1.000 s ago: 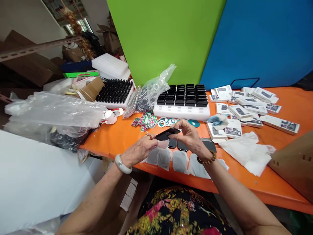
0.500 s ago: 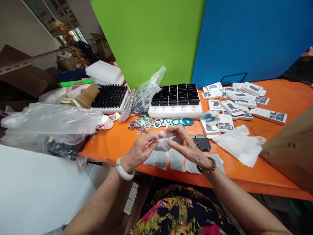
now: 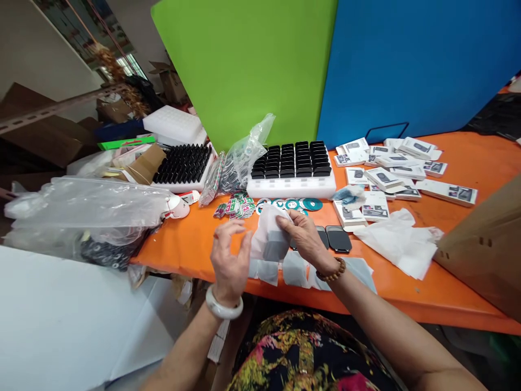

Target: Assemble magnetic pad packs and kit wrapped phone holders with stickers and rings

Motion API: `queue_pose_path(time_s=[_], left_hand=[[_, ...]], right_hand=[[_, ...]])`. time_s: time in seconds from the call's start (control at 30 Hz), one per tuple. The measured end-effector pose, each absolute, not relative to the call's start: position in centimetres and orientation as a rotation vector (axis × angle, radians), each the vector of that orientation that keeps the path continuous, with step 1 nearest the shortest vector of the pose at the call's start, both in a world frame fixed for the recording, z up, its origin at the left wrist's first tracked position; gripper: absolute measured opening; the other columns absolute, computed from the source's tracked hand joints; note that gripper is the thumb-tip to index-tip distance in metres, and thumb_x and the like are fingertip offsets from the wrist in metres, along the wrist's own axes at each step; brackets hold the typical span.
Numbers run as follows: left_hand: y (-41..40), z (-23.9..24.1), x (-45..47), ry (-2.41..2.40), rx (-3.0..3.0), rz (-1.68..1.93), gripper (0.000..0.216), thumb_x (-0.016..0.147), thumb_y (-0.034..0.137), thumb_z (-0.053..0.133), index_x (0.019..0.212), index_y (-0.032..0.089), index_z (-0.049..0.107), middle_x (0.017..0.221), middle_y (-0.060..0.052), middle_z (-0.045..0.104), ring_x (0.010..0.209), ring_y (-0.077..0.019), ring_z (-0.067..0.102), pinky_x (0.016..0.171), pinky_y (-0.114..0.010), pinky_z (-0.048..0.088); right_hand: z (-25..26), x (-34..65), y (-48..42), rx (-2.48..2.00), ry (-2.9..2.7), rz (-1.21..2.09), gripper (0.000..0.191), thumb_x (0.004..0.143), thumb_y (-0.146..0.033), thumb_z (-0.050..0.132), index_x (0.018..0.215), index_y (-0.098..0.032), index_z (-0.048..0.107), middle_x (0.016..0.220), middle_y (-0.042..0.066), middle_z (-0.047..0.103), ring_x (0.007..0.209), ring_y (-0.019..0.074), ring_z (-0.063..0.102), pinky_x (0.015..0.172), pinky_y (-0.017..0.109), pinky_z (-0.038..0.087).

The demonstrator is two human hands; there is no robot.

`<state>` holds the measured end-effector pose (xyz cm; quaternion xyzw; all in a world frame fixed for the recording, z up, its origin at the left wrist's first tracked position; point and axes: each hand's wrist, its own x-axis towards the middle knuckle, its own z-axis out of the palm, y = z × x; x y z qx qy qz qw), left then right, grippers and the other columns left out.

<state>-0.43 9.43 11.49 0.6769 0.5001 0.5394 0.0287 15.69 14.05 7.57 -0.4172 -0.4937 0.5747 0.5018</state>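
My right hand [image 3: 304, 234] pinches the top of a small translucent white pouch [image 3: 272, 239] with a dark flat device inside it, held upright above the front edge of the orange table [image 3: 195, 239]. My left hand [image 3: 230, 259] is just left of the pouch, fingers spread, holding nothing. Several more filled pouches [image 3: 295, 269] lie in a row at the table's front edge under my hands. Two bare black devices [image 3: 337, 238] lie just right of my right hand.
A white tray of black devices [image 3: 293, 168] stands behind, with round stickers [image 3: 301, 204] and small labels [image 3: 236, 207] before it. White product boxes [image 3: 386, 168] lie at right, white paper [image 3: 401, 241], a cardboard box [image 3: 484, 250], plastic bags [image 3: 81, 203] at left.
The black device went into a pouch. My right hand lifted the filled pouch upright, and my left hand let go and drew back to the left.
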Motion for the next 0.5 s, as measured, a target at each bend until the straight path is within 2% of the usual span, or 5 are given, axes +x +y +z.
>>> queue_pose_path(time_s=[0.17, 0.27, 0.33, 0.4, 0.5], left_hand=[[7.1, 7.4, 1.1, 1.634, 1.650, 1.324, 0.032, 0.078, 0.027, 0.069, 0.108, 0.020, 0.059, 0.106, -0.007, 0.065, 0.100, -0.0205, 0.061, 0.089, -0.034, 0.049], [7.5, 5.9, 0.9, 1.463, 1.325, 1.244, 0.025, 0.080, 0.032, 0.066, 0.100, 0.018, 0.062, 0.097, -0.006, 0.067, 0.089, -0.0187, 0.063, 0.081, -0.031, 0.050], [8.1, 5.3, 0.2, 1.327, 1.184, 1.212, 0.023, 0.078, 0.033, 0.067, 0.094, 0.017, 0.064, 0.089, -0.004, 0.067, 0.082, -0.0163, 0.062, 0.076, -0.028, 0.050], [8.7, 4.9, -0.6, 1.234, 1.082, 1.199, 0.025, 0.076, 0.033, 0.070, 0.093, 0.016, 0.065, 0.086, -0.003, 0.068, 0.079, -0.0143, 0.061, 0.074, -0.025, 0.049], [9.1, 4.5, -1.6, 1.183, 1.001, 1.194, 0.028, 0.071, 0.033, 0.075, 0.091, 0.015, 0.066, 0.084, -0.002, 0.068, 0.075, -0.0118, 0.060, 0.070, -0.022, 0.048]], right_hand=[[7.3, 14.5, 13.7, -0.955, -1.098, 1.454, 0.030, 0.077, -0.048, 0.062, 0.078, -0.018, 0.055, 0.067, -0.002, 0.051, 0.056, 0.0103, 0.040, 0.048, 0.023, 0.033], [7.1, 13.7, 13.6, -0.992, -1.183, 1.427, 0.029, 0.081, -0.048, 0.057, 0.079, -0.019, 0.054, 0.068, -0.001, 0.052, 0.059, 0.0121, 0.043, 0.052, 0.025, 0.038], [7.4, 13.7, 13.6, -1.084, -1.305, 1.208, 0.026, 0.084, -0.045, 0.054, 0.084, -0.019, 0.056, 0.077, 0.002, 0.057, 0.066, 0.0146, 0.049, 0.059, 0.028, 0.043], [8.1, 13.9, 13.7, -1.135, -1.417, 0.843, 0.024, 0.085, -0.039, 0.056, 0.099, -0.019, 0.055, 0.097, 0.006, 0.060, 0.083, 0.0193, 0.055, 0.072, 0.033, 0.047], [9.0, 14.2, 13.6, -1.009, -1.637, 0.484, 0.036, 0.086, -0.032, 0.057, 0.118, -0.020, 0.050, 0.120, 0.011, 0.055, 0.111, 0.0256, 0.051, 0.094, 0.043, 0.043]])
